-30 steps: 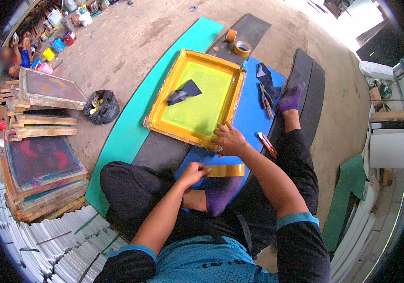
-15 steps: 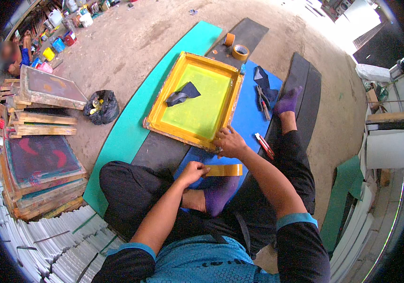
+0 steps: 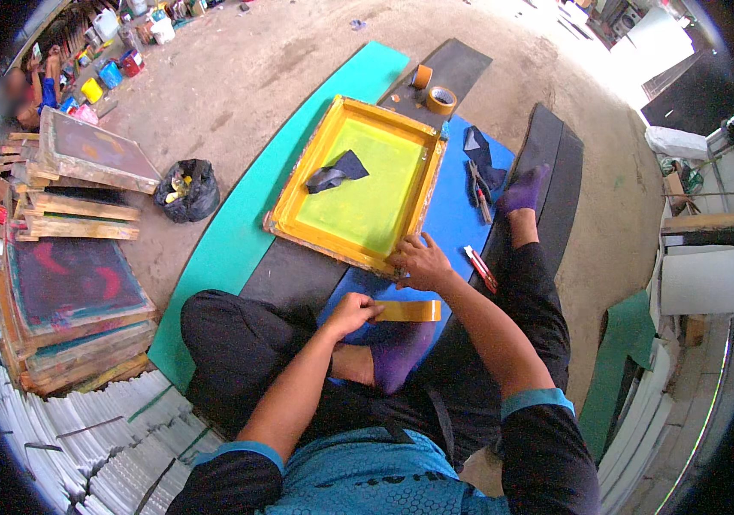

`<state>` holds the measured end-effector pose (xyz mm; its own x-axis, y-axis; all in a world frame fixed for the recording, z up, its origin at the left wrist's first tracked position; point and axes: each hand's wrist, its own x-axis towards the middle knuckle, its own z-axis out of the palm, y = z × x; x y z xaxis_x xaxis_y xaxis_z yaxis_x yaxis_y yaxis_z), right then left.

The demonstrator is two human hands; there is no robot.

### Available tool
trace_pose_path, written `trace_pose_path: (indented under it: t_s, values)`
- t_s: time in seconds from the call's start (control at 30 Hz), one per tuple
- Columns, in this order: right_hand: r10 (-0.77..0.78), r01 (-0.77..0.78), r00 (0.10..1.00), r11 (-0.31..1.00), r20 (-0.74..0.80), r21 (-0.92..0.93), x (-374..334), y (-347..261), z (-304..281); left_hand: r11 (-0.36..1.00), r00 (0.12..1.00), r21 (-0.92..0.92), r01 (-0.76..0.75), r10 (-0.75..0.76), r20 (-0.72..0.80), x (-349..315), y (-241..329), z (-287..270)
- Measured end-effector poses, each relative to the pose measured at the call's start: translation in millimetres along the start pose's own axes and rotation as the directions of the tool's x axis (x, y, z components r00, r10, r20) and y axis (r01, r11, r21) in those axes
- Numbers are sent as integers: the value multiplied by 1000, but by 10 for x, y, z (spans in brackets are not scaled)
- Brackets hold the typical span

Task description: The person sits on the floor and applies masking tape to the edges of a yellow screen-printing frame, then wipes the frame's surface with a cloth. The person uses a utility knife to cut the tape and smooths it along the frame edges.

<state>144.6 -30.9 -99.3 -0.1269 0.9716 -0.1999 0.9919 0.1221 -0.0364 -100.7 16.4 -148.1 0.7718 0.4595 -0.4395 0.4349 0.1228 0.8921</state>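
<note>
My left hand (image 3: pixel 350 316) is closed, its fingers pinching the end of a strip of brown adhesive tape (image 3: pixel 410 311). The strip stretches to the right above my purple-socked foot. My right hand (image 3: pixel 423 263) grips the near right corner of a screen printing frame (image 3: pixel 302 233), fingers on the rim and thumb lower at the edge. The frame has yellow inner sides and a yellow-green mesh (image 3: pixel 365 202). On the mesh lies a dark piece of cloth or sheet (image 3: pixel 338 172).
Two tape rolls (image 3: pixel 441 100) sit beyond the frame. Pliers (image 3: pixel 479 193), a dark scrap (image 3: pixel 485 159) and a red cutter knife (image 3: pixel 480 268) lie on the blue mat (image 3: pixel 459 219) to its right. Stacked screens (image 3: pixel 84 296) and a black bag (image 3: pixel 187 190) stand left; a person sits far left.
Both hands keep nearly the same place, with the tape strip and the frame corner still held. The view has shifted slightly.
</note>
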Motion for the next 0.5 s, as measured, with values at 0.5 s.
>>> trace_pose_path:
  t_s: [0.5]
  values:
    - [4,29,983,985,-186,173,-421,51,25,998,997,-14,58,-58,42,21,17,4]
